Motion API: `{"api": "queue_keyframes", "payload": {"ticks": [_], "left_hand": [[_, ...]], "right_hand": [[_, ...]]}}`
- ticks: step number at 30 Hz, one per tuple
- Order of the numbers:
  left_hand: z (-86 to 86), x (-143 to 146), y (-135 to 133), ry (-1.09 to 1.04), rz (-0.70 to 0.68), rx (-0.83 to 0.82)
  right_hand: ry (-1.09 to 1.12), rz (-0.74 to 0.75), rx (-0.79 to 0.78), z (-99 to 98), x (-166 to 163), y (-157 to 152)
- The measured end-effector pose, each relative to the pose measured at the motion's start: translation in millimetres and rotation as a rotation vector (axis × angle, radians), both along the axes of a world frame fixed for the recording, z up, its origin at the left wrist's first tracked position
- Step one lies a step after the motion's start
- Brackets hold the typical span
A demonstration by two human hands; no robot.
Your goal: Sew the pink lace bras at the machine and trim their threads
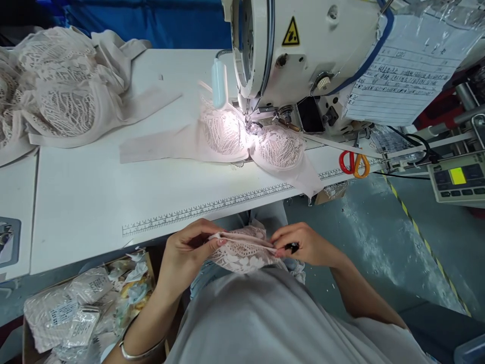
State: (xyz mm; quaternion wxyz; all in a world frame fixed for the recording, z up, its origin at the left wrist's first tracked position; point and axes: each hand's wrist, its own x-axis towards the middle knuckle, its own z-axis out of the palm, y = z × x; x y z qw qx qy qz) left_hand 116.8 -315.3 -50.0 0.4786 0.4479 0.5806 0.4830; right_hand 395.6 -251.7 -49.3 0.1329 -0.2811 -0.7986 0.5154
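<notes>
Close to my body, over my lap, a pale pink lace bra piece (244, 258) is stretched between my two hands. My left hand (187, 250) pinches its folded upper edge at the left end, thumb on top. At the right end, the fingers of my right hand (305, 245) are closed on the same edge. A small black object (291, 247) pokes out of my right hand; its kind is unclear. Beyond them, a pink lace bra (225, 134) lies on the white table under the needle area of the sewing machine (310, 45), lit by its lamp.
Finished-looking lace bras (68, 91) are heaped at the table's far left. A printed ruler (212, 207) runs along the front edge. Scissors (354, 163) with red and orange handles hang at the right, near a control panel (458, 177). Below left stands a box of bagged parts (89, 303).
</notes>
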Motion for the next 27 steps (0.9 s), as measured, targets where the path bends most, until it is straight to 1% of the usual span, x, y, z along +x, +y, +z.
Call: {"api": "queue_keyframes", "payload": {"ticks": [2,3,5,7,10,12,17,22,25,27], "left_hand": [[-0.9,0,-2,-0.005,-0.002,-0.03],[-1.6,-1,-3,0.007,-0.002,-0.02],[-3.7,-3,-4,0.05,0.019,0.038],[-6.3,-6,-4,0.095,0.056,0.097],[-9.1,-9,-6,0.148,0.085,0.123],[-9.8,-7,-6,0.152,0.1,0.128],[-12.5,0,-8,0.121,0.149,0.121],[-19.1,2,-9,0.133,0.174,0.118],[-21.1,2,-9,0.125,0.188,0.121],[-21.2,3,-8,0.116,0.197,0.119]], "right_hand": [[-0.027,-0.096,0.103,-6.0,-2,-2],[-0.009,-0.152,0.138,-9.2,-3,-2],[0.073,-0.261,0.14,-13.7,-4,-3],[0.161,-0.339,0.089,-14.4,-3,-1],[0.244,-0.385,0.015,-10.6,0,3],[0.25,-0.437,0.013,-8.1,1,4],[0.237,-0.59,0.109,-9.9,-5,-1],[0.267,-0.658,0.18,-16.5,-13,-5],[0.189,-0.693,0.202,-16.6,-15,-5],[0.103,-0.687,0.244,-14.2,-15,-3]]}}
